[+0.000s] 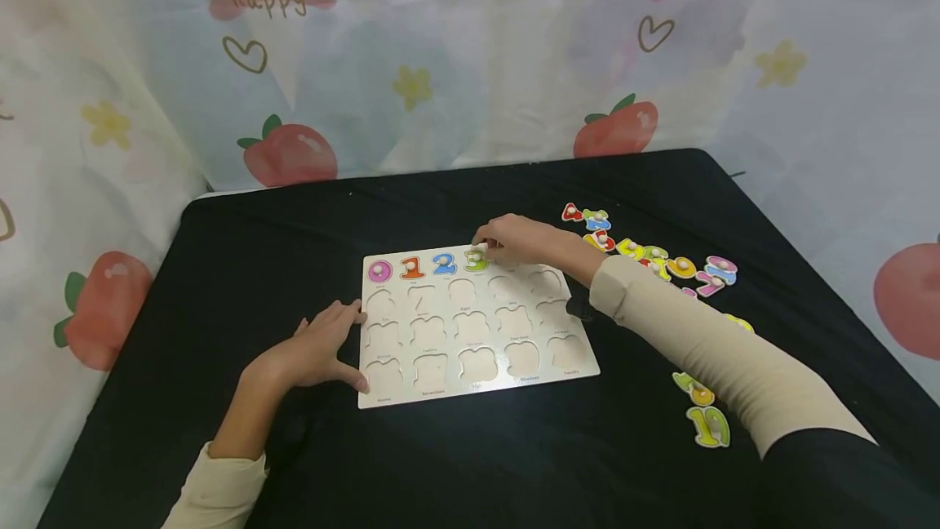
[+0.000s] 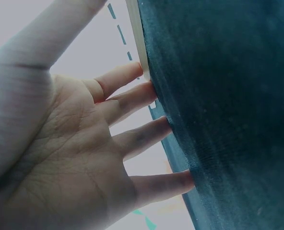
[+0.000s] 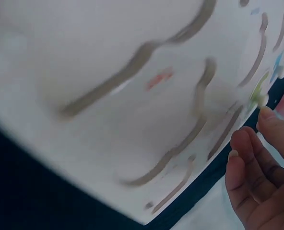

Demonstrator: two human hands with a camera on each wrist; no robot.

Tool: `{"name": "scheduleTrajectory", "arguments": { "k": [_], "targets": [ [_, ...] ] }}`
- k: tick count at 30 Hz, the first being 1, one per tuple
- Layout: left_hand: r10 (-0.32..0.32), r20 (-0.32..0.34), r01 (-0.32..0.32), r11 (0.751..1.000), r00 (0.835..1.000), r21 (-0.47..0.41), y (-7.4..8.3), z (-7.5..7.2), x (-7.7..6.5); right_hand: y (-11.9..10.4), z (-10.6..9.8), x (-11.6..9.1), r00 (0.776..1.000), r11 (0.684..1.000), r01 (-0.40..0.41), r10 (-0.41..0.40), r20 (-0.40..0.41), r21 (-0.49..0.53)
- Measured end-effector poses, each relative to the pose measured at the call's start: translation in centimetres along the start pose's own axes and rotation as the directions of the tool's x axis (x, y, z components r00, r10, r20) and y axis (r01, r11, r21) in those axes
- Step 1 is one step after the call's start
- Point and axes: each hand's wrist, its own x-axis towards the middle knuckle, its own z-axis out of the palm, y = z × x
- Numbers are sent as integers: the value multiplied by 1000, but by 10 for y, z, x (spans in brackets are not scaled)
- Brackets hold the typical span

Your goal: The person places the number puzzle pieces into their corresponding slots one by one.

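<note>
A pale wooden number board [image 1: 470, 398] lies on the black cloth, printed with words beside its shaped recesses. Along its top row sit a pink 0 [image 1: 379, 271], an orange 1 [image 1: 413, 268], a blue 2 [image 1: 444, 264] and a green 3 [image 1: 476, 260], all with knobs. My left hand [image 1: 319, 345] rests on the board's left edge, fingers spread; in the left wrist view, the fingertips [image 2: 183, 179] touch the dark cloth. My right hand [image 1: 517, 237] is at the 3, its thumb by the white knob [image 3: 263, 100]. Its fingers are loosely bent; firm contact cannot be told.
Right of the board, loose knobbed number pieces [image 1: 681, 268] lie in a scattered group, partly behind the right sleeve [image 1: 705, 341]. A yellow-green piece [image 1: 708, 427] is nearest the front. A printed curtain [image 1: 455, 64] stands around the black table [image 1: 470, 472].
</note>
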Motion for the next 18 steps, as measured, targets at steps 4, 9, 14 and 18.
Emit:
{"name": "scheduleTrajectory", "arguments": {
  "k": [4, 9, 14, 18],
  "targets": [
    [-8, -2, 8, 1000, 1000, -7, -1, 1, 0, 18, -7, -11, 998, 998, -50, 48, -50, -31],
    [-12, -4, 12, 1000, 1000, -13, 0, 1, 0, 53, -15, -25, 981, 972, -154, 128, -149, -179],
    [-11, -6, 11, 1000, 1000, -17, 0, 1, 1, 88, -22, -40, 951, 910, -281, 223, -212, -306],
    [-5, -10, 5, 1000, 1000, -22, 1, 1, 0, 102, -24, -48, 943, 911, -316, 271, -191, -264]
  ]
}}
